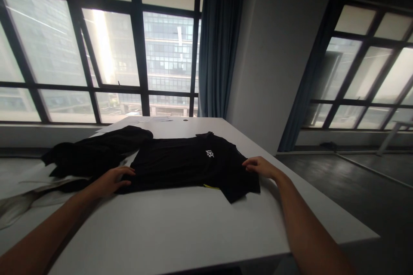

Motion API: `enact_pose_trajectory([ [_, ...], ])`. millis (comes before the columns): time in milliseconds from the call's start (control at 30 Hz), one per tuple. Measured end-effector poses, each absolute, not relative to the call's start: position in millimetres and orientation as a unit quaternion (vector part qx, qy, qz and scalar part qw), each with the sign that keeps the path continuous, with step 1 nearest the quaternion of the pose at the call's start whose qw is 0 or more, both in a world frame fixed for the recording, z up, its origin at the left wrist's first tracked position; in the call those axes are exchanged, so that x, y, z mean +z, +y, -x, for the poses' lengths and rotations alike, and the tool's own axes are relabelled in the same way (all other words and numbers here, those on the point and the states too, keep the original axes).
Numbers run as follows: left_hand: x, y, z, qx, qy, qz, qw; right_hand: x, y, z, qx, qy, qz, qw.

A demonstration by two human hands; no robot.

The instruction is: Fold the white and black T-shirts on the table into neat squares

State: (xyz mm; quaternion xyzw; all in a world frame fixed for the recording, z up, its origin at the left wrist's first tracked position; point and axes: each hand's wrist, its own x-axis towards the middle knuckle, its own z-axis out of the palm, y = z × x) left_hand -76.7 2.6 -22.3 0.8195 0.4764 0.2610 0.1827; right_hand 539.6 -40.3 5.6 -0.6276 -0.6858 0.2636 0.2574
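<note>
A black short-sleeved shirt lies spread on a white table, its hem to the left and its collar and sleeves to the right. It bears small white lettering on the chest and a yellow strip at the near edge. My left hand rests at the hem's near corner, thumb and fingers apart on the cloth. At the other end, the fingertips of my right hand are pinched on the shirt's sleeve. The cloth under both sets of fingertips is partly hidden.
A rumpled heap of black clothing sits at the left, with a pale piece of cloth nearer me. Sheets of paper lie on the far part of the white table. Behind it are windows and a blue curtain.
</note>
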Motion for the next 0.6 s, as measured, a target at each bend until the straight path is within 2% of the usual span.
enact_pose_trajectory([
  [267, -2, 10, 93, 0.147, 0.448, -0.838, 0.273, -4, -27, -567, 0.268, -0.642, 0.707, 0.128],
  [467, -20, 4, 104, 0.185, 0.462, -0.803, 0.327, 7, -51, -553, 0.180, -0.730, 0.649, 0.119],
  [600, -13, -2, 90, 0.191, 0.447, -0.814, 0.318, 17, -57, -525, 0.242, -0.776, 0.560, 0.161],
])
